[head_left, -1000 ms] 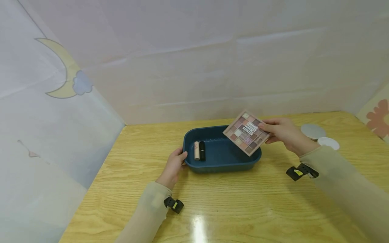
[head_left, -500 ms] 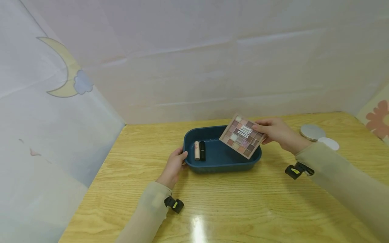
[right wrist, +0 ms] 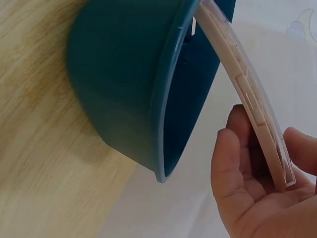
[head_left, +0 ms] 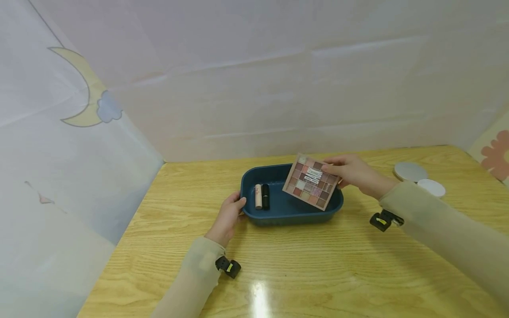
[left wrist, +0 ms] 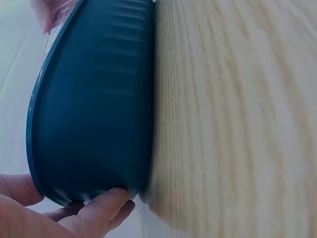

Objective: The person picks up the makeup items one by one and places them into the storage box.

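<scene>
A dark blue oblong plastic basin [head_left: 294, 216] stands on the table. My left hand [head_left: 226, 216] holds its left end, thumb at the rim and fingers against the outer wall [left wrist: 94, 109]. Over the basin's right half, my right hand [head_left: 351, 172] grips an eyeshadow palette [head_left: 312, 182] by its right edge. The palette is tilted, its many-coloured pans and "BACK" lettering facing up. In the right wrist view the thumb lies on the palette's [right wrist: 247, 94] clear lid and the fingers are underneath. Inside the basin, at left, a pale pink lipstick tube [head_left: 258, 196] lies beside a black one [head_left: 265, 196].
On the wooden table [head_left: 298, 269], right of the basin and beyond my right wrist, lie a round silvery compact [head_left: 410, 171] and a round white disc [head_left: 431, 188]. A pale cloth backdrop [head_left: 254, 97] rises behind the table's back edge and at both sides.
My right hand has moved left and slightly down with the palette, which now sits further over the basin and has turned a little. The left hand and basin have stayed put.
</scene>
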A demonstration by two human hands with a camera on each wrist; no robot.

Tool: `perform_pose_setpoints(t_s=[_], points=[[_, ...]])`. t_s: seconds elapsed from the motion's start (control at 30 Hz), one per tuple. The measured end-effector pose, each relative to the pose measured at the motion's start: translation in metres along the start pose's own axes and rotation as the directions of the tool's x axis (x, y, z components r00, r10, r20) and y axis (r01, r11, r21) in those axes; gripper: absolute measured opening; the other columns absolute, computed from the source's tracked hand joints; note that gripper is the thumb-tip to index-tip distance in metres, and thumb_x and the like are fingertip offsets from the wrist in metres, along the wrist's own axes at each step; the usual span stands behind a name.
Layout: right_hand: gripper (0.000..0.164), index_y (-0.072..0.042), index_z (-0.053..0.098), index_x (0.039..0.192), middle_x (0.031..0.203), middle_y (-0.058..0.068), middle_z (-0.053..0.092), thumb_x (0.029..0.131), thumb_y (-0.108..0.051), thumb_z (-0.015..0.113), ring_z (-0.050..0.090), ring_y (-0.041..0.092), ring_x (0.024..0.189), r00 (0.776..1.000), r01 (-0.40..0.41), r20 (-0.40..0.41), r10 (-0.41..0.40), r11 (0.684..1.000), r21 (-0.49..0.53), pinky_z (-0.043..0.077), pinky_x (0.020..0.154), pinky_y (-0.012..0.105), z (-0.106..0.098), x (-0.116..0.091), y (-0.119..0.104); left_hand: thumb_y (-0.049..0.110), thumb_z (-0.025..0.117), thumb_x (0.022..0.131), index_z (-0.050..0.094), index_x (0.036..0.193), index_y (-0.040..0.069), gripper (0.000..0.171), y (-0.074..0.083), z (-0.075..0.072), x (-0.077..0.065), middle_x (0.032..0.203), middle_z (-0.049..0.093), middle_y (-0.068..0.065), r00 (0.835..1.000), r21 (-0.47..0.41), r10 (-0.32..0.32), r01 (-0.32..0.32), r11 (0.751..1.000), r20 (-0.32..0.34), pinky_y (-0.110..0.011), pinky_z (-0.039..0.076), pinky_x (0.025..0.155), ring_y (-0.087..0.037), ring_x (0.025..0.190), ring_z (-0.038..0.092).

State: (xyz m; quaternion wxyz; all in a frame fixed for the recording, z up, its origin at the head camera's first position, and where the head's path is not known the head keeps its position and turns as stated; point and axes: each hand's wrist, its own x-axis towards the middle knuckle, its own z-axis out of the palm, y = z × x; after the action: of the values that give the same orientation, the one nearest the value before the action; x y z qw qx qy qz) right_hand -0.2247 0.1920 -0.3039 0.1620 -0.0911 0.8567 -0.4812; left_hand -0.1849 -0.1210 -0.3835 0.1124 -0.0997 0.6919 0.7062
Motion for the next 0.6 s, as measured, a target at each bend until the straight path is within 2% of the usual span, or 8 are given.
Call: perform_pose_setpoints(t_s=[0.27,0.6], points=[[0.056,0.009,0.033,0.146,0.129,0.031,0.049,0.104,-0.024,0.049,0.059,0.024,0.092,0.999,-0.006,0.031,0.007,0.999,-0.033,0.052,0.07,0.037,0.006,0.003,-0.009,0.01,0.038,0.105,0.034,0.148,-0.003,0.045,0.001,-0.001,-0.001,0.148,0.04,-0.022,1.0,-0.001,-0.004,0.004,1.0,-0.009,-0.049,0.039,0.102,-0.035,0.132,0.043],[0.048,0.005,0.043,0.142,0.124,0.025,0.056,0.103,-0.021,0.05,0.058,0.026,0.094,0.995,0.031,0.094,-0.023,0.996,-0.085,0.052,0.072,0.041,0.012,0.01,-0.014,0.01,0.038,0.106,0.033,0.149,-0.003,0.045,0.0,-0.002,0.001,0.149,0.037,-0.022,1.0,-0.016,-0.006,0.006,1.0,-0.002,-0.05,0.037,0.104,-0.035,0.134,0.04]])
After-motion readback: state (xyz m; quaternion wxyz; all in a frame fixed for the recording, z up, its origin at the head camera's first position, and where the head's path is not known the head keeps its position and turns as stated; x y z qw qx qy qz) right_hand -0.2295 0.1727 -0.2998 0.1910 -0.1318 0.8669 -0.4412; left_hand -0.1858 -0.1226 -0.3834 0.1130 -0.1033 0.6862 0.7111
